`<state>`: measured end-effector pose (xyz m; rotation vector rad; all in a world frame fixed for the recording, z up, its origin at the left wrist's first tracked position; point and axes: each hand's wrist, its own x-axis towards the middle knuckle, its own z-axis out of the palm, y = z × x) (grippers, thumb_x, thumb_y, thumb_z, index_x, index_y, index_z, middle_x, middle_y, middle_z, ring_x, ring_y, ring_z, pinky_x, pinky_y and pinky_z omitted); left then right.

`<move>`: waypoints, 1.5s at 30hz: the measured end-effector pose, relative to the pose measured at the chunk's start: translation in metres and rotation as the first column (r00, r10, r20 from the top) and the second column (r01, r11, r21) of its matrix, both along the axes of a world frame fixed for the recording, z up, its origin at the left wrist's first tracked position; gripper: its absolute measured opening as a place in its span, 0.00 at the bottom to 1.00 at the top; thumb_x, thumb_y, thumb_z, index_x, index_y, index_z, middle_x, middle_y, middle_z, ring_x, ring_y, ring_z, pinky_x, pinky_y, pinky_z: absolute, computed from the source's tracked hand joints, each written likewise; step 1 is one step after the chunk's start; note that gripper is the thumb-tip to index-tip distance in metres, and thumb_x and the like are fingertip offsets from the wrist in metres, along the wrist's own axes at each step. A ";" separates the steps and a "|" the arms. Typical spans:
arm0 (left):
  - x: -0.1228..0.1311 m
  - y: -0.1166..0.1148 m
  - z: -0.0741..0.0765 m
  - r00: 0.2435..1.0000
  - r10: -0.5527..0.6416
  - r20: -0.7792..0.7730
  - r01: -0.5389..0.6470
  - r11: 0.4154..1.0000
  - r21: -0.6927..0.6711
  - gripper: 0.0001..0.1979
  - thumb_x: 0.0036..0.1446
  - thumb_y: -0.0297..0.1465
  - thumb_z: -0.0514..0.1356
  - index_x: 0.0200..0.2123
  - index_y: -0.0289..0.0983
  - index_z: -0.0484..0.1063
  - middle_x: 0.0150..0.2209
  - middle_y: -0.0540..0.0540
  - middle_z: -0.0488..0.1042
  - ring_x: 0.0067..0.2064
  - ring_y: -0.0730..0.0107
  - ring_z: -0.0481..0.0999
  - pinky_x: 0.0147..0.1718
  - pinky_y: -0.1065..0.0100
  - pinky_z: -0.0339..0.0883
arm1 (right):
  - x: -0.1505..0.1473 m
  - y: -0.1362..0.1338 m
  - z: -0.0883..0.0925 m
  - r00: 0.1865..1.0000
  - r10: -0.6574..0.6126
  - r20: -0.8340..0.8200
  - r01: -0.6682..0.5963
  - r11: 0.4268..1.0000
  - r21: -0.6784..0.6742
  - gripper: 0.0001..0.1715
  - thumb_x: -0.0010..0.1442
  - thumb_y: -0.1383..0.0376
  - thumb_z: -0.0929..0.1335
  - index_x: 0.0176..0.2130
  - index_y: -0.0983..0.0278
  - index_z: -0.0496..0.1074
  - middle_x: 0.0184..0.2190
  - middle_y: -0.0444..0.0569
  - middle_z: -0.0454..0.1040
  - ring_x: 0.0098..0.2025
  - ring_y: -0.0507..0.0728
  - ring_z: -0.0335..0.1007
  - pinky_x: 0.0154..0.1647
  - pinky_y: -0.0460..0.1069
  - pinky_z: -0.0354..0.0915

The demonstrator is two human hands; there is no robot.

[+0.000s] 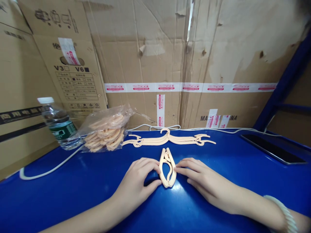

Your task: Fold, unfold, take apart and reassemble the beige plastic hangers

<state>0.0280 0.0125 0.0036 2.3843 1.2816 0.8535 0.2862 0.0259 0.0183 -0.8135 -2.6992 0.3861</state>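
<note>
A folded cream plastic clothes hanger (173, 174) lies on the blue table between my two hands, its two arms swung together and its hook tucked inside. My left hand (139, 176) grips its left edge, fingertips on the upper side and thumb lower down. From the right, the fingertips of my right hand (202, 178) press against the opposite edge, fingers fairly straight and thumb below. Just beyond, an unfolded stack of the same hangers (155, 141) lies flat with a hook pointing away from me.
A clear plastic bag (107, 129) of folded hangers sits at the back left beside a water bottle (59, 124). A black phone (272, 149) lies at the right. A white cable (48, 173) runs along the table (92, 187). Cardboard (145, 64) stands behind.
</note>
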 end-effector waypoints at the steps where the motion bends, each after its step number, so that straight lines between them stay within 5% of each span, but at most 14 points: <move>1: 0.000 0.000 0.000 1.000 0.006 -0.001 -0.006 1.000 0.004 0.08 0.55 0.24 0.63 0.35 0.44 0.71 0.46 0.53 0.77 0.51 0.62 0.72 0.51 0.59 0.60 | 0.000 0.000 0.000 1.000 -0.002 0.007 0.002 1.000 0.001 0.29 0.67 0.72 0.58 0.64 0.58 0.58 0.57 0.54 0.65 0.60 0.61 0.57 0.61 0.59 0.59; 14: 0.000 0.001 0.000 0.999 0.040 -0.011 -0.040 0.999 0.005 0.07 0.53 0.25 0.64 0.34 0.43 0.72 0.46 0.51 0.77 0.50 0.59 0.73 0.51 0.57 0.60 | 0.000 0.002 0.000 0.999 -0.032 0.043 0.034 0.999 -0.029 0.25 0.70 0.59 0.59 0.64 0.62 0.61 0.61 0.56 0.63 0.65 0.63 0.52 0.66 0.61 0.54; 31: -0.001 0.001 0.001 0.997 0.079 0.011 -0.079 0.996 -0.032 0.06 0.55 0.28 0.62 0.37 0.43 0.71 0.45 0.50 0.77 0.49 0.58 0.74 0.51 0.55 0.61 | 0.002 0.003 0.001 0.999 -0.033 0.034 0.033 0.999 0.006 0.25 0.70 0.59 0.59 0.64 0.60 0.61 0.62 0.54 0.64 0.65 0.62 0.54 0.65 0.62 0.54; 36: -0.002 -0.001 0.005 0.982 0.175 0.072 -0.171 0.983 -0.059 0.08 0.59 0.32 0.57 0.42 0.42 0.70 0.43 0.47 0.77 0.48 0.58 0.74 0.48 0.56 0.66 | 0.020 0.023 -0.005 0.989 -0.140 -0.054 0.146 0.979 0.140 0.24 0.69 0.58 0.60 0.61 0.61 0.64 0.59 0.56 0.67 0.62 0.65 0.59 0.62 0.64 0.58; 45: -0.005 0.002 0.006 0.971 0.171 0.165 -0.157 0.983 -0.094 0.06 0.58 0.30 0.56 0.38 0.41 0.70 0.40 0.50 0.77 0.45 0.63 0.76 0.46 0.61 0.68 | 0.060 0.070 -0.011 0.926 -0.351 -0.140 0.376 0.896 0.238 0.24 0.68 0.56 0.58 0.57 0.64 0.68 0.55 0.60 0.69 0.59 0.66 0.63 0.61 0.66 0.60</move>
